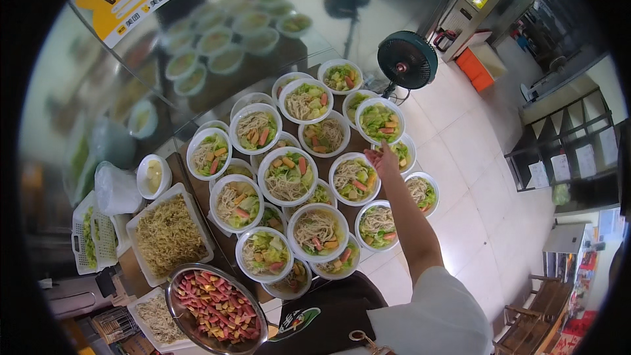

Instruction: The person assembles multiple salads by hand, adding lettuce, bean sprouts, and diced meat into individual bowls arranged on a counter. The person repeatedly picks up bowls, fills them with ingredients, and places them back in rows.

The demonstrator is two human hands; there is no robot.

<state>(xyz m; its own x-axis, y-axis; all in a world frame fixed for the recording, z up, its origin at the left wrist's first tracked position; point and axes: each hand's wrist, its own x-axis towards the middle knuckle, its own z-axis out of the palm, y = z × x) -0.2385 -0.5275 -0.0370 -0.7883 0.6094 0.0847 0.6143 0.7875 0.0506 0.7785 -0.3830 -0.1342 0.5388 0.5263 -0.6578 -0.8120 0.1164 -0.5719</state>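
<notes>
My right hand [386, 160] reaches over the bowls from the lower right, fingers apart and nothing visible in them. Its fingertips are close to the lower rim of a white round bowl [380, 120] with lettuce, a sausage piece and yellow chunks. At the near left, a steel basin [217, 309] full of pink sausage and yellow pieces is tilted toward me. A bit of my left hand [271, 331] shows at the basin's right rim, gripping it; the other fingers are hidden. Many similar bowls [287, 176] with shredded noodle-like strands, lettuce and sausage stand close together, some stacked on others.
Left of the bowls are a white tray [169, 236] of yellowish shreds, another tray [158, 321] of pale strands, a white basket [95, 233] of greens and a small white bowl [154, 177]. A dark fan [407, 62] stands beyond the bowls. A reflective wall borders the table.
</notes>
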